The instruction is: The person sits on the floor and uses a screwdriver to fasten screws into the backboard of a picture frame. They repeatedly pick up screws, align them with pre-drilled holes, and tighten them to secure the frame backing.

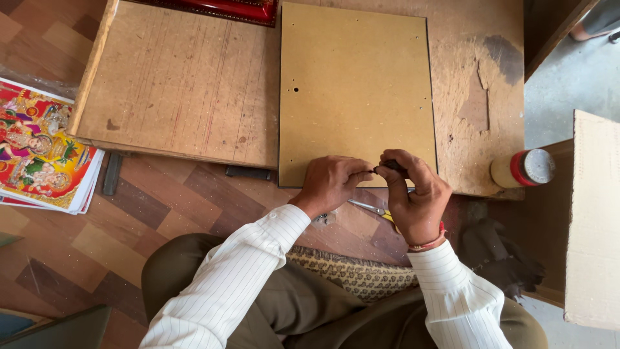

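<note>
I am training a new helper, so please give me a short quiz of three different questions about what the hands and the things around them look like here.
1. True or false: both hands meet at the near edge of the brown backing board.
2. Which thing lies on the floor just below the hands?
A. a hammer
B. scissors with yellow handles
C. a paintbrush
3. Fill in: the stack of colourful prints lies on the person's ____ side.

Key
1. True. The left hand and the right hand pinch a small dark thing there; what it is cannot be told.
2. B, the scissors.
3. left.
</note>
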